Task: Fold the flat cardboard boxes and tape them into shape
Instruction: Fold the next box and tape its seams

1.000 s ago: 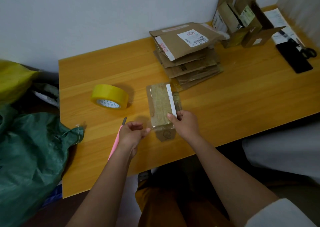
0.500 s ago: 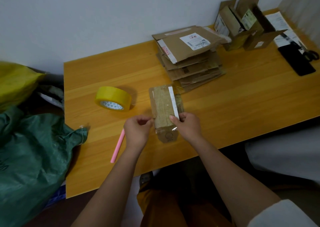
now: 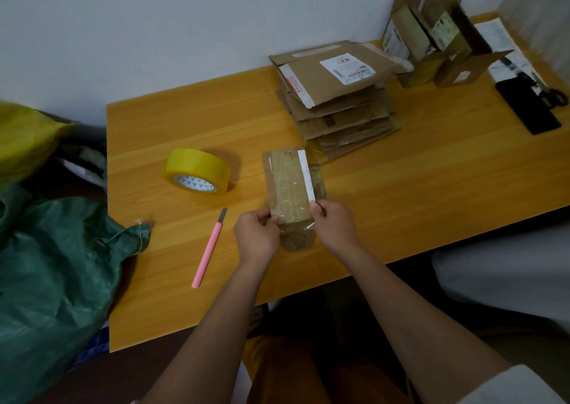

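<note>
A small brown cardboard box [image 3: 290, 184], covered in clear tape with a white strip along its right side, stands on the wooden table [image 3: 401, 181] in front of me. My left hand [image 3: 256, 237] pinches its near left edge. My right hand [image 3: 334, 228] pinches its near right corner by the white strip. A roll of yellow tape [image 3: 197, 170] lies to the left of the box. A pink utility knife [image 3: 209, 249] lies on the table left of my left hand. A stack of flat cardboard boxes [image 3: 336, 95] sits behind the small box.
Two folded open boxes [image 3: 431, 42] stand at the back right by the wall. A black phone [image 3: 527, 107], scissors [image 3: 552, 93] and papers lie at the far right. A green sack [image 3: 52, 280] and a yellow bag [image 3: 24, 138] sit left of the table.
My left hand put the pink knife down on the table and moved right to take the box's left edge. My right hand stayed on the box.
</note>
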The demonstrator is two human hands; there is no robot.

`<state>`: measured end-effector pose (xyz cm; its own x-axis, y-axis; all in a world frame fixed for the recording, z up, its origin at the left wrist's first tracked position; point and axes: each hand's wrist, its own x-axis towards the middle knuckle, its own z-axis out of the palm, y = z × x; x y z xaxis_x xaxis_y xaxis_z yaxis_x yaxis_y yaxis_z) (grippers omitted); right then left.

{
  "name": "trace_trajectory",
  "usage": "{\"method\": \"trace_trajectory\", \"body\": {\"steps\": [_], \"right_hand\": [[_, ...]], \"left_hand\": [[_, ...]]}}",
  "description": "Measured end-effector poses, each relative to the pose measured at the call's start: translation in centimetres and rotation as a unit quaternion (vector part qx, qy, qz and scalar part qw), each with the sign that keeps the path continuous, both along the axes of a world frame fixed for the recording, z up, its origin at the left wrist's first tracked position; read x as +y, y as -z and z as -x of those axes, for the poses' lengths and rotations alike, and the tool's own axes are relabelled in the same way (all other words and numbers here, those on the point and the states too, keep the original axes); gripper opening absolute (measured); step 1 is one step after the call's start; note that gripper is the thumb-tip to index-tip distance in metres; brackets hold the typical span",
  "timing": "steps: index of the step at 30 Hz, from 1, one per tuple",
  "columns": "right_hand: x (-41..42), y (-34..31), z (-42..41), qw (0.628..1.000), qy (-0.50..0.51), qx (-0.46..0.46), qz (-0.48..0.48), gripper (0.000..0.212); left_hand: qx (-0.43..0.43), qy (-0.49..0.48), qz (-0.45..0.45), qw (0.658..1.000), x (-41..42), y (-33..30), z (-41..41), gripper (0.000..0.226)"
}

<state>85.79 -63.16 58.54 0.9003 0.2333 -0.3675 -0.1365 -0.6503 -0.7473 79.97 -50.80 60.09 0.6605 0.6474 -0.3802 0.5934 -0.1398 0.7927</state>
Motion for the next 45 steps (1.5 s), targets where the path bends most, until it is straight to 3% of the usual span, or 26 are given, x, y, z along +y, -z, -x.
{"method": "trace_trajectory", "body": {"steps": [3,6,13,17,23,26,29,32,35,41,45], "right_hand": [[0.5,0.0,0.3,1.000,0.001,0.014,-0.019,0.032],[0.8,0.5,0.5,0.999,0.030,0.003,-0.029,0.038],[-0.4,-0.1,-0.2,0.999,-0.008,0.006,-0.040,0.024],[-0.8,-0.2,-0.1,0.999,-0.004,0.021,-0.031,0.040],[0.5,0.2,0.3,0.998,0.039,-0.011,-0.043,0.029],[-0.1,0.7,0.1,0.999,0.028,-0.028,-0.028,0.034],[-1.3,0.7,0.4,0.996,0.017,0.024,-0.088,0.026],[-1.7,0.6,0.9,0.989,0.010,0.055,-0.134,0.060],[-1.6,0.6,0.3,0.993,-0.029,0.010,-0.111,0.091],[-1.5,1.7,-0.2,0.995,-0.071,-0.045,-0.060,0.082],[-1.6,2.1,-0.2,0.992,-0.074,-0.046,-0.088,0.075]], "left_hand": [[0.008,0.014,-0.028,0.999,-0.2,-0.4,-0.3,0.023],[0.016,0.012,-0.038,0.999,-0.3,-0.5,-0.5,0.023],[0.025,-0.008,0.017,1.000,0.6,0.1,-0.7,0.005],[0.010,-0.020,0.055,0.998,1.2,0.7,-0.3,0.015],[-0.030,-0.066,0.051,0.996,0.2,1.1,-0.3,0.021],[-0.041,-0.049,0.032,0.997,0.1,1.3,-0.2,0.019],[-0.046,0.008,0.026,0.999,0.6,1.4,0.4,0.017],[-0.063,0.067,0.041,0.995,1.2,1.3,1.4,0.066],[-0.082,0.132,0.039,0.987,2.0,1.8,1.6,0.073],[-0.110,0.166,-0.036,0.979,2.0,2.1,1.2,0.061],[-0.101,0.187,-0.030,0.977,2.7,2.4,0.9,0.060]]}}
